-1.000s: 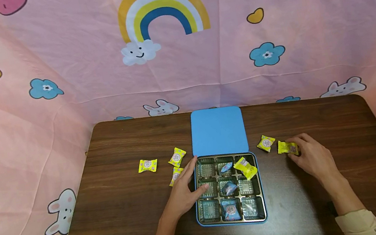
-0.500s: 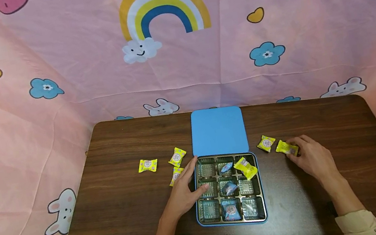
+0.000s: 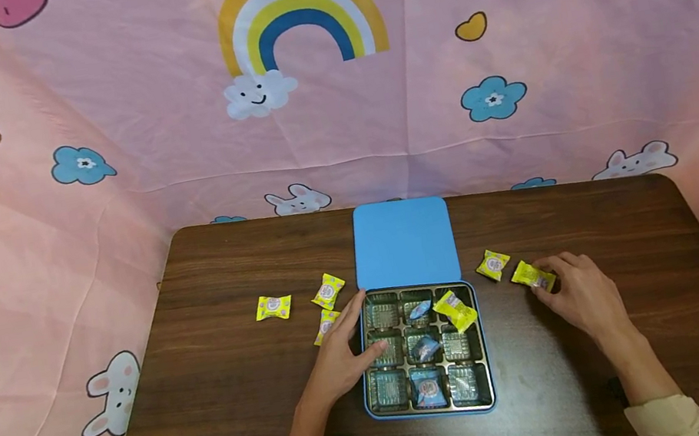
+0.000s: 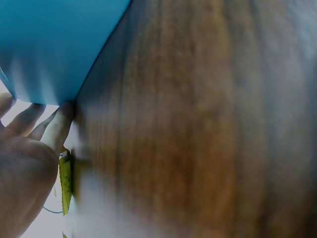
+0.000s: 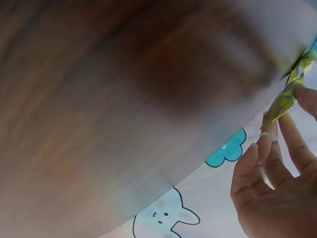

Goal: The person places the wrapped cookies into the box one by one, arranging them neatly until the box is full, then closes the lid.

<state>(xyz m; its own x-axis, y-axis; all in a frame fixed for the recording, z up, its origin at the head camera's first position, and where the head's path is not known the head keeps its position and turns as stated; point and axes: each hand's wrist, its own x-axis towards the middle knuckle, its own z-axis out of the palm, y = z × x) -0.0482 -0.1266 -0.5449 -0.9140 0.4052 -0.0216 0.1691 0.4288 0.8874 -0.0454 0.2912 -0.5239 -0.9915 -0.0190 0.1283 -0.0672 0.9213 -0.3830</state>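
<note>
My right hand [image 3: 586, 293] pinches a yellow wrapped candy [image 3: 531, 276] between thumb and fingers at the right of the table; in the right wrist view the thumb lies against that wrapper [image 5: 282, 105]. My left hand [image 3: 340, 356] rests on the left side of a blue tin [image 3: 433, 415], fingers fairly straight along its outer wall and thumb over the inside. The tin is divided into several compartments. Blue wrapped candies, among them one at the front [image 3: 429, 389], sit down its middle column. Another yellow candy [image 3: 456, 311] lies tilted across the upper right compartments.
The tin's blue lid [image 3: 403, 242] lies flat behind it. Another yellow candy [image 3: 493, 265] is just left of my right hand. Several more, including the leftmost candy [image 3: 274, 307], lie on the brown table [image 3: 226, 395] left of the tin. A pink patterned cloth [image 3: 176, 108] surrounds the table.
In the right fingers the yellow candy has turned slightly, its left end moving a little left and upward. The left hand and the tin keep their place.
</note>
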